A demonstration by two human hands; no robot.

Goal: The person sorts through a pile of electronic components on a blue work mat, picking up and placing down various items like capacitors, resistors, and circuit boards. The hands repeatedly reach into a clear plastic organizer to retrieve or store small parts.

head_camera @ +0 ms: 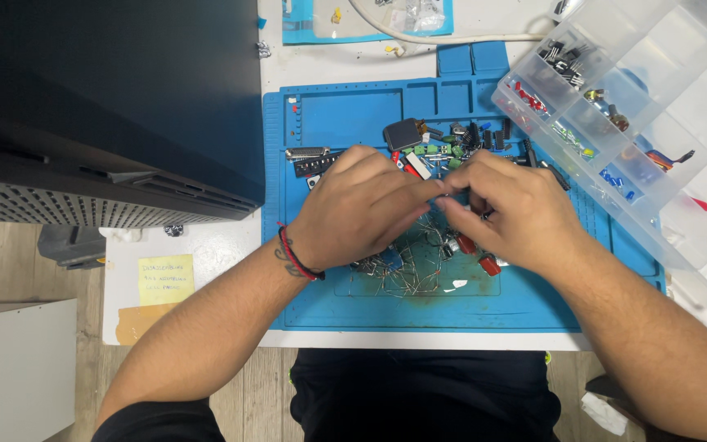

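Left hand (359, 209) and right hand (507, 211) meet fingertip to fingertip over blue mat (321, 303) on desk (206, 270). Both pinched around something tiny between them (too small to tell what). Pile of loose wire-legged components (419, 274) directly beneath both hands. Green terminal blocks (439, 151) just beyond fingertips. Clear compartment box (664, 106) beyond right hand, well apart.

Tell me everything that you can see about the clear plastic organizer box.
The clear plastic organizer box lies open and tilted at the right, its near corner overlapping the blue mat. Thin walls divide it into many compartments. Some hold small electronic parts: black, red, green, blue; others look empty. Neither hand touches it.
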